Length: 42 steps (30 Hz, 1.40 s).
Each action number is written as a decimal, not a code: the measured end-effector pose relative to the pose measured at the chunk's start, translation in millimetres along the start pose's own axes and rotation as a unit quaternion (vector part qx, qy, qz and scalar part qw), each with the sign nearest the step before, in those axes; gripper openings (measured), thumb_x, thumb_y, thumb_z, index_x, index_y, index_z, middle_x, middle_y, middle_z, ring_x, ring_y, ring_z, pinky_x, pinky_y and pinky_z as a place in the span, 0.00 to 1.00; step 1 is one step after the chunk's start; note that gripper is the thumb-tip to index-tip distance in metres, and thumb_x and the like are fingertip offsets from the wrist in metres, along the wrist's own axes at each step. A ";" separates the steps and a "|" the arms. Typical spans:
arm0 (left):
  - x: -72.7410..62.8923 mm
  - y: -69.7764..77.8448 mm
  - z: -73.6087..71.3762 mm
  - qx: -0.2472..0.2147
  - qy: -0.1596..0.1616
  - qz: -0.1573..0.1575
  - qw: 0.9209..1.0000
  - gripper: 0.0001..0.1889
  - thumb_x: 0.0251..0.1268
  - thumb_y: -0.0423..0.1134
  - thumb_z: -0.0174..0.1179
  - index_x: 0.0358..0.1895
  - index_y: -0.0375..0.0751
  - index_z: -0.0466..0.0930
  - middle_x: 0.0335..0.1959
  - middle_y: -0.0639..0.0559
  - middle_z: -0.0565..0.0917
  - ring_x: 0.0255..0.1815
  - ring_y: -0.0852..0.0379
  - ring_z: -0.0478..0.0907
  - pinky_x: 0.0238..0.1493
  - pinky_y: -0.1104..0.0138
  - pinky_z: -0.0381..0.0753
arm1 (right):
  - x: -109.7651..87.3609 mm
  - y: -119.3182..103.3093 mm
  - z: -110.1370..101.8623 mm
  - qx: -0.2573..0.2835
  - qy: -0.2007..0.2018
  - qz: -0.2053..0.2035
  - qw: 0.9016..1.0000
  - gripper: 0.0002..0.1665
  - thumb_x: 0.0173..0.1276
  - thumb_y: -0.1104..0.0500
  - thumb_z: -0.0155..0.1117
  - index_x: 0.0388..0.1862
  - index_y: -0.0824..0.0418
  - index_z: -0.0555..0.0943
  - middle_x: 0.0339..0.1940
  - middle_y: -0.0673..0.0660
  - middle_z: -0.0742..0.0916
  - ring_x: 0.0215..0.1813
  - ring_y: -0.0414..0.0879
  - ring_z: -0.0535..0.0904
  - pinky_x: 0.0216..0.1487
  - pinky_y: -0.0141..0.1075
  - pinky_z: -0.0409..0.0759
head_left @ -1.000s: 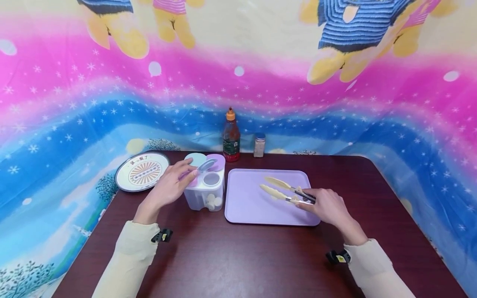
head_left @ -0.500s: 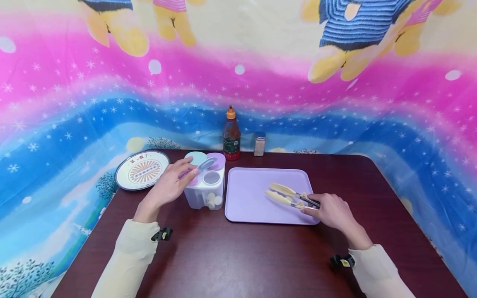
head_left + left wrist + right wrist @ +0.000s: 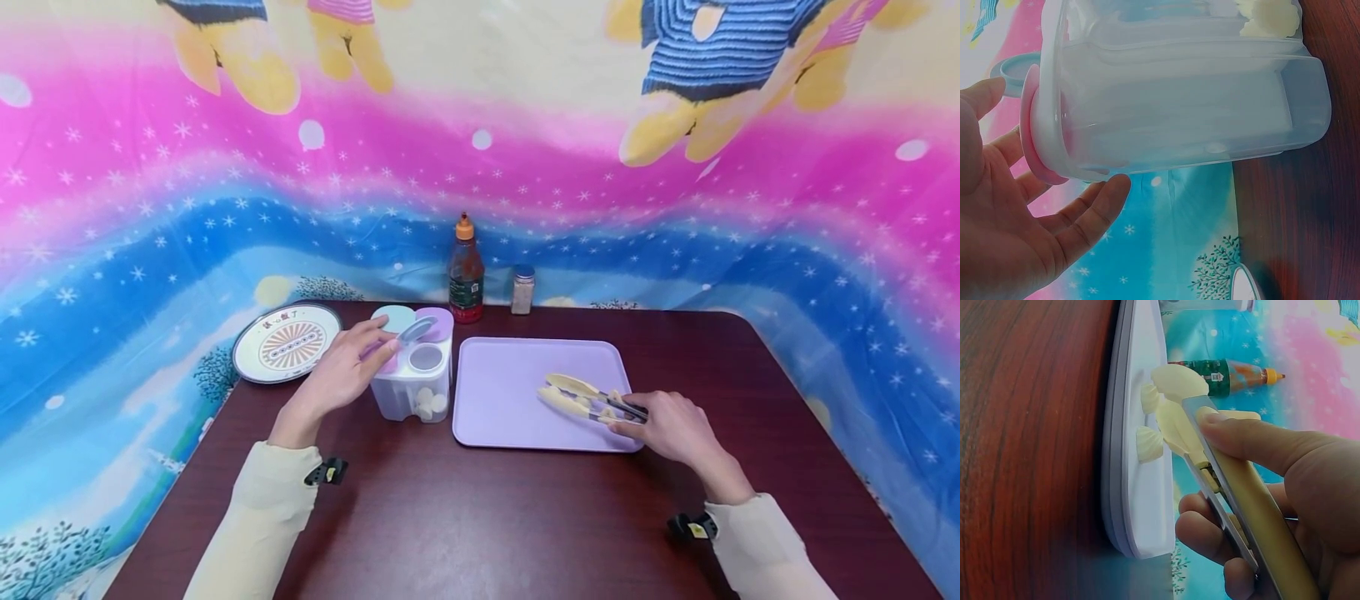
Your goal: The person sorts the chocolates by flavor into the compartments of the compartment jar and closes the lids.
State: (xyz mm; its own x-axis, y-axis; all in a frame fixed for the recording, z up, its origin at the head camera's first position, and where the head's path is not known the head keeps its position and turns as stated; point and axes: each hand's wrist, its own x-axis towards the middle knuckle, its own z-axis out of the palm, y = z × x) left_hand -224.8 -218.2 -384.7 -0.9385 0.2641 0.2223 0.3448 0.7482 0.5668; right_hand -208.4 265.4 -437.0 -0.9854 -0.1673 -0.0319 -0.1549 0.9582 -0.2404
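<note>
In the head view, my left hand (image 3: 341, 367) is at the top of a clear, several-compartment storage box (image 3: 397, 398). The thumb touches a raised grey-blue flip lid (image 3: 1016, 74); the other fingers spread loosely around the pink lid (image 3: 1034, 134) and the box's side. Beside the raised lid is an uncovered round opening (image 3: 426, 359). Pale pieces (image 3: 429, 404) show through the box wall. My right hand (image 3: 678, 427) grips tongs (image 3: 1235, 487) with cream tips, held apart low over the lilac tray (image 3: 495, 408). Small ridged cream pieces (image 3: 1149, 444) lie on the tray near the tips.
A patterned plate (image 3: 288, 343) sits at the left table edge, behind the left hand. Behind the box and tray stand a red sauce bottle (image 3: 466, 279) with an orange cap and a small shaker jar (image 3: 522, 292). A printed cloth (image 3: 562, 225) hangs around the table.
My right hand and the tongs have shifted right and slightly toward me over the tray. The tong tips have drawn a little closer together. My left hand stays at the raised lid.
</note>
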 end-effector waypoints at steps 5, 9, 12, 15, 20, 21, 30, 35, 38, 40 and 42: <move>-0.1 0.0 -0.2 -0.003 -0.002 -0.005 1.000 0.23 0.78 0.55 0.47 0.57 0.42 0.82 0.77 0.43 0.65 0.78 0.35 0.58 0.77 0.42 0.53 | -0.1 -3.4 -0.3 -0.003 -0.006 -0.003 1.000 0.38 0.55 0.36 0.74 0.60 0.56 0.84 0.45 0.61 0.88 0.36 0.48 0.75 0.30 0.36 0.67; -0.2 -0.6 0.5 -0.003 -0.002 -0.005 1.000 0.24 0.78 0.55 0.47 0.57 0.42 0.82 0.77 0.42 0.65 0.78 0.34 0.57 0.76 0.41 0.53 | 0.2 -6.1 0.1 -0.009 -0.009 -0.011 1.000 0.37 0.56 0.37 0.75 0.59 0.56 0.84 0.43 0.59 0.88 0.35 0.47 0.75 0.29 0.36 0.67; -0.1 -0.8 1.1 -0.002 -0.002 -0.004 1.000 0.24 0.78 0.55 0.47 0.57 0.42 0.82 0.77 0.42 0.65 0.78 0.34 0.58 0.76 0.41 0.53 | 0.7 -6.7 1.1 -0.011 -0.011 -0.015 1.000 0.36 0.56 0.37 0.74 0.59 0.55 0.84 0.40 0.57 0.88 0.33 0.46 0.74 0.28 0.35 0.67; -0.1 -0.7 1.3 -0.001 -0.002 -0.003 1.000 0.24 0.78 0.55 0.47 0.57 0.42 0.82 0.77 0.42 0.65 0.77 0.34 0.58 0.76 0.42 0.54 | 0.8 -6.0 2.0 -0.007 -0.011 -0.013 1.000 0.36 0.56 0.37 0.75 0.59 0.56 0.84 0.39 0.57 0.88 0.33 0.46 0.74 0.28 0.35 0.66; -0.3 -0.3 1.0 -0.002 0.001 -0.001 1.000 0.23 0.78 0.54 0.47 0.57 0.42 0.82 0.77 0.42 0.66 0.77 0.34 0.58 0.76 0.41 0.53 | 1.1 -3.6 4.0 0.005 -0.008 -0.007 1.000 0.36 0.56 0.37 0.74 0.59 0.55 0.85 0.41 0.59 0.88 0.34 0.46 0.74 0.28 0.35 0.66; -0.5 -0.4 1.1 -0.002 0.002 0.000 1.000 0.23 0.78 0.54 0.47 0.57 0.42 0.82 0.77 0.41 0.66 0.77 0.34 0.58 0.76 0.41 0.53 | 1.1 -3.1 4.4 0.009 -0.009 -0.007 1.000 0.36 0.56 0.37 0.74 0.59 0.56 0.85 0.42 0.59 0.88 0.34 0.47 0.74 0.28 0.35 0.66; -0.6 -0.7 2.4 -0.004 0.010 0.002 1.000 0.22 0.78 0.54 0.48 0.55 0.43 0.83 0.76 0.43 0.67 0.77 0.34 0.59 0.76 0.42 0.54 | 2.1 -5.7 3.4 0.045 -0.003 0.000 0.999 0.37 0.56 0.37 0.74 0.60 0.55 0.84 0.44 0.59 0.89 0.36 0.47 0.74 0.31 0.36 0.65; -0.3 0.7 1.3 -0.008 0.006 -0.003 1.000 0.23 0.77 0.55 0.48 0.56 0.43 0.83 0.77 0.44 0.66 0.77 0.34 0.58 0.76 0.42 0.54 | 3.7 -9.6 2.2 0.078 0.007 -0.007 0.997 0.35 0.56 0.38 0.75 0.60 0.54 0.84 0.41 0.56 0.88 0.34 0.45 0.73 0.29 0.36 0.66; -0.3 0.9 0.9 -0.008 0.005 -0.003 1.000 0.23 0.78 0.55 0.48 0.56 0.43 0.83 0.77 0.44 0.66 0.77 0.34 0.58 0.76 0.42 0.54 | 5.1 -12.4 1.4 0.086 0.011 -0.013 0.996 0.36 0.56 0.39 0.76 0.60 0.55 0.84 0.40 0.55 0.88 0.32 0.44 0.73 0.27 0.35 0.66; -0.1 0.8 0.8 -0.008 0.006 -0.003 1.000 0.23 0.78 0.55 0.48 0.56 0.43 0.83 0.77 0.44 0.66 0.77 0.34 0.59 0.76 0.42 0.54 | 6.5 -14.6 0.8 0.090 0.018 -0.020 0.996 0.36 0.56 0.39 0.76 0.61 0.55 0.84 0.40 0.55 0.89 0.31 0.44 0.72 0.27 0.34 0.66; 0.1 0.5 0.9 -0.008 0.006 -0.002 1.000 0.23 0.78 0.55 0.47 0.56 0.43 0.83 0.77 0.44 0.66 0.77 0.35 0.59 0.76 0.42 0.54 | 7.6 -18.2 -0.5 0.094 0.024 -0.029 0.995 0.36 0.56 0.39 0.76 0.60 0.55 0.84 0.40 0.55 0.89 0.31 0.44 0.72 0.26 0.34 0.66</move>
State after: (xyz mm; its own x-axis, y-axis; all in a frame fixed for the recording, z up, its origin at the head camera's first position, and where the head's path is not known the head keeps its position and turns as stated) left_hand -224.7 -217.3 -385.0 -0.9399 0.2530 0.2295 0.3408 0.7396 0.5804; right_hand -213.1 246.8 -432.4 -0.9781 -0.2056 0.0334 -0.2005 0.8864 -0.4172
